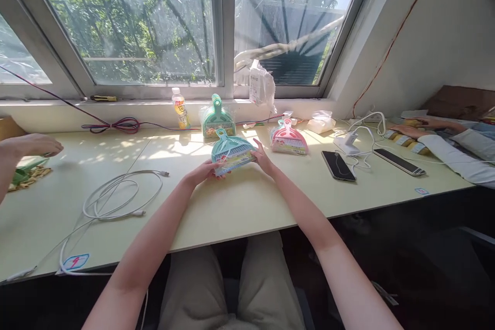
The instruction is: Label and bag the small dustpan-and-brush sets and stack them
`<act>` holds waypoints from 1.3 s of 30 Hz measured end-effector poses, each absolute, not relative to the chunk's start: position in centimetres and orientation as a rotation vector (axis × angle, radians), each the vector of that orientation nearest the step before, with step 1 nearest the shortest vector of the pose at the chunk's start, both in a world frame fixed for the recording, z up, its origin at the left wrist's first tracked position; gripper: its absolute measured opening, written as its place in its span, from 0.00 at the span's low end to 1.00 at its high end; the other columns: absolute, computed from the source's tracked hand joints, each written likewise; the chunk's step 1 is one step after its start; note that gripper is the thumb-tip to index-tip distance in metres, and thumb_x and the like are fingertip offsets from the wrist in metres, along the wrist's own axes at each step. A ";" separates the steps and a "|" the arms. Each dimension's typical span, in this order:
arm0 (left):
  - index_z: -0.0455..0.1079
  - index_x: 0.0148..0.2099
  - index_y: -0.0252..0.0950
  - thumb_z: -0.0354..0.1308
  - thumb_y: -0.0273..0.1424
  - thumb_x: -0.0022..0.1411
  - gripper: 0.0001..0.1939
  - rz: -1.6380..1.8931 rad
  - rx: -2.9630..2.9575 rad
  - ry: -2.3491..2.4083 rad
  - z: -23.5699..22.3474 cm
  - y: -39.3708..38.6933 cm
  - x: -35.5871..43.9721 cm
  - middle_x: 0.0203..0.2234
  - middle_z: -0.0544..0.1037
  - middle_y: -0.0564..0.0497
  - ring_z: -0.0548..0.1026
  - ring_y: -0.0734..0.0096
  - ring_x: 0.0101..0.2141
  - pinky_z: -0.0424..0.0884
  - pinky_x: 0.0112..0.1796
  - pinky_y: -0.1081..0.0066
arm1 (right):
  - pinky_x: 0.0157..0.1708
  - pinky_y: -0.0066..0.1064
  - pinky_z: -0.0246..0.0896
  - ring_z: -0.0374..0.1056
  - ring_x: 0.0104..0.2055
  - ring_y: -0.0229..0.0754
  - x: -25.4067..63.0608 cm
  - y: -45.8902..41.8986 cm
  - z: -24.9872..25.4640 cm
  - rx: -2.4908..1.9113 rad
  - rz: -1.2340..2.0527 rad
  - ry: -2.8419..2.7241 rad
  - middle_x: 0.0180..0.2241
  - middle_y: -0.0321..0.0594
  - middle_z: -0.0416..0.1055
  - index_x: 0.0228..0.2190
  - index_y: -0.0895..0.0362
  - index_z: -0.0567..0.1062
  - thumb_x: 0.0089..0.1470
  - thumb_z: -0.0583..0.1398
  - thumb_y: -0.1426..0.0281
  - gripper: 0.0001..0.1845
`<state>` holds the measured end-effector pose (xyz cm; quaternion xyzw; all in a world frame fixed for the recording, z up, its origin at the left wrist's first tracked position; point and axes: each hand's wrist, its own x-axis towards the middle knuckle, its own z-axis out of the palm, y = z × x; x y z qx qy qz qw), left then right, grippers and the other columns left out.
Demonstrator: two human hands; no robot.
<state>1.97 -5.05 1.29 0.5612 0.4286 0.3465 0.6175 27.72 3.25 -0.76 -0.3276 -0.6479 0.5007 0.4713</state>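
Observation:
Between my two hands is a small light-blue dustpan and brush set [233, 149] with a printed label along its front edge. My left hand [207, 171] grips its left lower corner, fingers curled beneath. At its right end, my right hand [263, 159] holds the edge with the thumb raised. The set is tilted towards me, close to the table surface. Just behind it a green dustpan set [218, 122] in clear wrap leans against the sill. A pink dustpan set [289, 139] lies to the right of my right hand, with a bluish one partly hidden behind it.
A drink bottle [180, 108] stands by the sill. A coiled white cable [112, 206] lies left on the table [232, 206]. Two phones, one a black phone [337, 166], and a white charger [347, 144] lie right. Other people's hands [29, 145] work at both ends.

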 end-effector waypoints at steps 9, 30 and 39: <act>0.29 0.74 0.47 0.67 0.46 0.54 0.59 1.141 1.288 1.042 1.2 -4.8 4.3 0.58 0.70 0.39 0.76 0.62 0.44 0.73 0.28 0.74 | 0.44 0.42 0.74 0.71 0.44 0.45 27.8 3.8 -1.0 -0.821 1.377 -1.309 0.44 0.38 0.76 0.55 0.52 0.69 0.52 0.56 0.70 0.28; 0.38 0.72 0.44 0.62 0.41 0.61 0.46 1.155 1.408 1.215 -0.3 -4.4 5.5 0.50 0.74 0.41 0.77 0.67 0.37 0.74 0.26 0.74 | 0.33 0.39 0.78 0.76 0.39 0.48 36.7 0.6 -1.1 -1.069 1.341 -1.516 0.40 0.43 0.79 0.51 0.54 0.73 0.37 0.74 0.66 0.37; 0.68 0.54 0.39 0.62 0.41 0.57 0.23 1.078 1.454 1.194 -1.5 -3.9 5.2 0.42 0.77 0.45 0.77 0.67 0.36 0.75 0.31 0.70 | 0.45 0.42 0.70 0.74 0.43 0.51 48.4 4.7 -4.1 -1.470 0.556 -1.374 0.42 0.50 0.77 0.46 0.60 0.73 0.37 0.71 0.58 0.35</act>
